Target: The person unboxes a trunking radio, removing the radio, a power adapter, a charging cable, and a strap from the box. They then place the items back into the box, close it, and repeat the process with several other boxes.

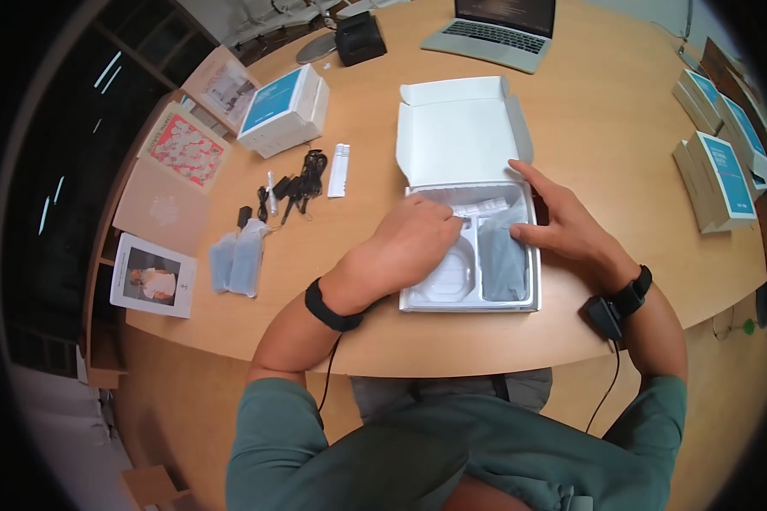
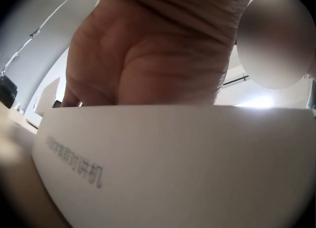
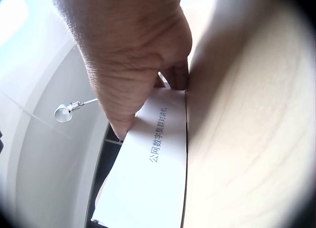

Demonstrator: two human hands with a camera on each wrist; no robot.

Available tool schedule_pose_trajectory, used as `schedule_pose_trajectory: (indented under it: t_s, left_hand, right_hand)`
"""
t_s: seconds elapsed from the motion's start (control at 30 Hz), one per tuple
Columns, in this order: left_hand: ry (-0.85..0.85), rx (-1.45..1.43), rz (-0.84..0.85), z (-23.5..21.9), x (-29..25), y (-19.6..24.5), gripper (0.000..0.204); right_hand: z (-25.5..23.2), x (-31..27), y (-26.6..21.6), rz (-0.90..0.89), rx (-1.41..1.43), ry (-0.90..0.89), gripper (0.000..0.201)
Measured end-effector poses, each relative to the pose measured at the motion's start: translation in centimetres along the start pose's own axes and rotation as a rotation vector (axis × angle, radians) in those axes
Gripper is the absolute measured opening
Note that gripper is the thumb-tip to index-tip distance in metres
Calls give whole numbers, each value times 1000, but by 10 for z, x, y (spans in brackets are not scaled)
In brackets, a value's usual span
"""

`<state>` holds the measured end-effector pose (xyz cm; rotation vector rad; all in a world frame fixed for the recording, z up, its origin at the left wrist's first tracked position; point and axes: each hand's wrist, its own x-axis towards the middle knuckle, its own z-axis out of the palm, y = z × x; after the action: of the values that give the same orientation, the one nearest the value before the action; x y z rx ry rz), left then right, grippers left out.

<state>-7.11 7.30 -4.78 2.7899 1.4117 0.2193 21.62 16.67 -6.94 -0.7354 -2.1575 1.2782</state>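
Note:
An open white box (image 1: 469,308) lies before me, its lid (image 1: 460,128) folded back. My left hand (image 1: 413,238) reaches over its left wall, fingers bent down to the upper middle of the moulded tray (image 1: 439,285). Whether they pinch anything I cannot tell. Right by those fingertips lies a whitish strip (image 1: 486,207). A grey-blue pouch (image 1: 503,255) fills the tray's right side. My right hand (image 1: 567,221) grips the box's right wall, thumb over the pouch and index finger at the lid's corner; in the right wrist view the fingers straddle the printed side (image 3: 155,154).
Left of the box lie black cables (image 1: 311,175), a white strip (image 1: 339,170) and frosted pouches (image 1: 239,260). Stacked boxes (image 1: 285,111) stand behind them, with books (image 1: 166,196) along the left edge. A laptop (image 1: 494,38) is at the back, more boxes (image 1: 716,179) at right.

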Motion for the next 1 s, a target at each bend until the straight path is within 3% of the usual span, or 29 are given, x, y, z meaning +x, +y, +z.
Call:
schedule_pose_trajectory:
  t_s: [0.07,0.17,0.23,0.3,0.37,0.4,0.47,0.5,0.57,0.6,0.63,0.7,0.77,0.83,1.0]
  left_hand:
    - [-57,10,-40,-15,-6,0,16]
    - [1,-160,-81,-49,-13,1,18]
    - [287,-265,-101,-83,-31,-14,20]
    - [315,-301,-411,-104,-45,-43,23]
    - [199,-176,-732,-112,-50,-72,25]
    - [205,-176,-735,-106,-54,-92,25]
    - [-66,30,-894,-81,-67,-133,25]
    - [-65,25,-891,-74,-80,-146,25]
    - [71,167,-660,-52,-89,-160,27]
    - [27,92,-835,-77,-69,-124,30]
    - [20,75,-816,-73,-60,-111,30]
    - [285,38,-571,-67,-48,-89,31]
    - [144,-351,-382,-72,-23,-29,36]
    - [63,-372,-38,-52,-13,-4,48]
    - [-78,-315,17,-34,5,22,60]
  right_hand:
    - [4,0,-1,5,71,2,96]
    - [2,3,-8,30,113,-13,96]
    - [2,-1,-18,119,146,-13,96]
    - [0,-1,-16,102,105,-10,96]
    - [0,-1,-14,77,57,-12,96]
    - [0,-1,-13,78,80,-11,95]
    - [3,2,-10,79,100,-10,95]
    - [4,3,-7,48,83,-6,94]
    - [-2,-4,-6,55,54,18,92]
    - [-2,-3,-9,62,42,-1,91]
    - [-2,-1,-13,64,32,-22,90]
    - [-3,-3,-12,89,40,-31,82]
    - [-2,1,2,8,-1,-41,70]
    - [-2,1,3,-12,-26,-29,65]
    - [1,2,10,-57,-78,27,58]
